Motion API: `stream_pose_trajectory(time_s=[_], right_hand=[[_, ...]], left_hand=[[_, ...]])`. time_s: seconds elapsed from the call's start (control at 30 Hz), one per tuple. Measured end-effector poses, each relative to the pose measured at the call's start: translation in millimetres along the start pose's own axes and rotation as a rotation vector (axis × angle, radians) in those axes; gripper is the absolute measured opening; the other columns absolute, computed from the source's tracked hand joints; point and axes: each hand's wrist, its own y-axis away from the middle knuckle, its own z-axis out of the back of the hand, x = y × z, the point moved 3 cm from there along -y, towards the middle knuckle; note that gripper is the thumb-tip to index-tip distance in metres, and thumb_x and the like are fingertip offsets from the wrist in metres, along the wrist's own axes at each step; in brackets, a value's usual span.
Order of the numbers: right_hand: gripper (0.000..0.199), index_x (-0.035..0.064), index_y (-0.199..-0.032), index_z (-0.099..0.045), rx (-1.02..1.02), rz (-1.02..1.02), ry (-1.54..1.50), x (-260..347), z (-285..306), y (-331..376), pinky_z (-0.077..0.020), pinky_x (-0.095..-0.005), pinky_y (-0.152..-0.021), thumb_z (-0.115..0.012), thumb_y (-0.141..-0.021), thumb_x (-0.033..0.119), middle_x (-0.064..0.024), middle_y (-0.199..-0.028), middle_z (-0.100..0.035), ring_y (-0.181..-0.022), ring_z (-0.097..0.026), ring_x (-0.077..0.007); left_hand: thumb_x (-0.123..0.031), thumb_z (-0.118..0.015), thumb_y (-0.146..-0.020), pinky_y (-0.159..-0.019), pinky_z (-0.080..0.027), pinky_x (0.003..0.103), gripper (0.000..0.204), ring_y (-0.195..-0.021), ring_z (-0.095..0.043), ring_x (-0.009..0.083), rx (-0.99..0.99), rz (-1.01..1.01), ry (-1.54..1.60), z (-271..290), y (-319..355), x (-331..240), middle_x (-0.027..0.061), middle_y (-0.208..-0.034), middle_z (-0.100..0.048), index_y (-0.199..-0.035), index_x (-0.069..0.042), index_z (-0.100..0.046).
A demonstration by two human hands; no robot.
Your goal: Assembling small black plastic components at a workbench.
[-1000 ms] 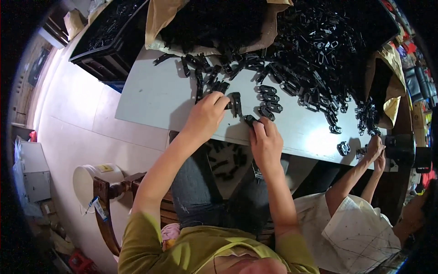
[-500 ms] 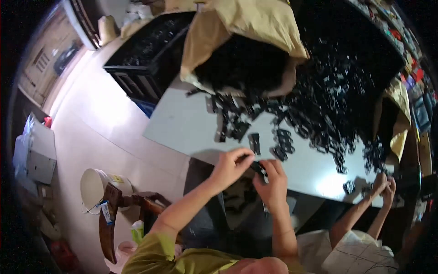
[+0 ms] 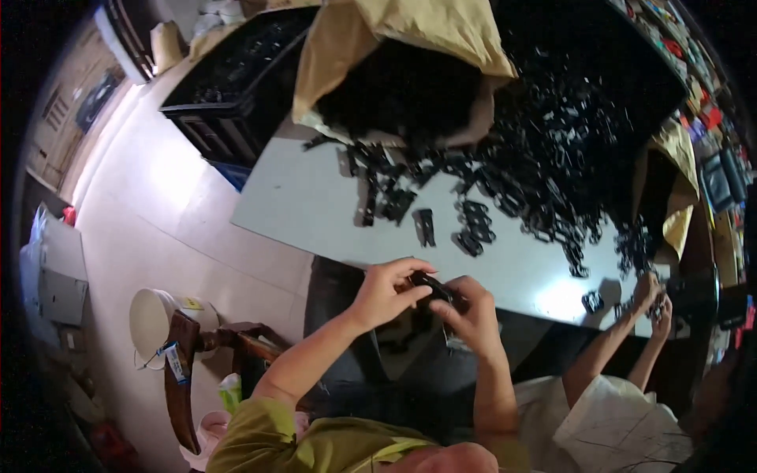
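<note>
Left hand (image 3: 386, 295) and right hand (image 3: 478, 315) grip one black part (image 3: 433, 284); at one o'clock, short row (image 3: 475, 224) set out, large heap (image 3: 564, 146) apparently remaining.

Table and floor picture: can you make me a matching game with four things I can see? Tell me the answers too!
Things:
1. Black piece
2. Bucket
3. Bigger paper bag
4. Crate

Clues:
A. Brown, mouth open
B. Black and box-shaped
C. Held by the left hand and right hand
D. White

Right pairs: 1-C, 2-D, 3-A, 4-B.
</note>
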Motion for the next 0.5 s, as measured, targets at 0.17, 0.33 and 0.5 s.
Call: stream_pose_trajectory(time_s=[0.17, 0.33, 0.5], right_hand=[[0.024, -0.0016, -0.092, -0.059, 0.09, -0.096, -0.078, -21.7, -3.0, 2.7, -0.0395, -0.0203, -0.056, -0.073, -0.075, 0.007, -0.0051, -0.091, -0.056, -0.069, -0.052, -0.0092], [0.024, 0.0025, -0.1, -0.062, -0.388, 0.247, 0.382, -7.1, 15.9, -29.2, -0.0459, -0.031, -0.063, -0.068, -0.078, 0.008, -0.0094, -0.096, -0.057, -0.076, -0.057, -0.0228], [0.023, 0.0055, -0.098, -0.06, -0.499, 0.298, 0.753, -22.2, 15.9, -32.8, -0.0477, -0.0397, -0.065, -0.067, -0.076, 0.006, -0.012, -0.099, -0.056, -0.079, -0.058, -0.033]], left_hand=[[-0.008, -0.058, -0.09, -0.057, -0.045, 0.022, 0.02, -0.064, -0.053, 0.0047, 0.035, -0.074, 0.102, -4.6, 2.8, 12.2, 0.0028, -0.088, -0.061, -0.108, 0.001, -0.058], [-0.005, -0.045, -0.092, -0.068, -0.043, 0.028, 0.007, -0.074, -0.051, 0.0156, -0.243, -0.357, -0.469, 27.4, -32.2, 6.8, 0.0069, -0.088, -0.049, -0.097, -0.003, -0.05], [0.0, -0.051, -0.082, -0.065, -0.049, 0.035, 0.011, -0.081, -0.057, 0.0274, -0.131, -0.378, -1.12, 5.3, -70.0, -12.1, 0.013, -0.102, -0.048, -0.093, -0.002, -0.055]])
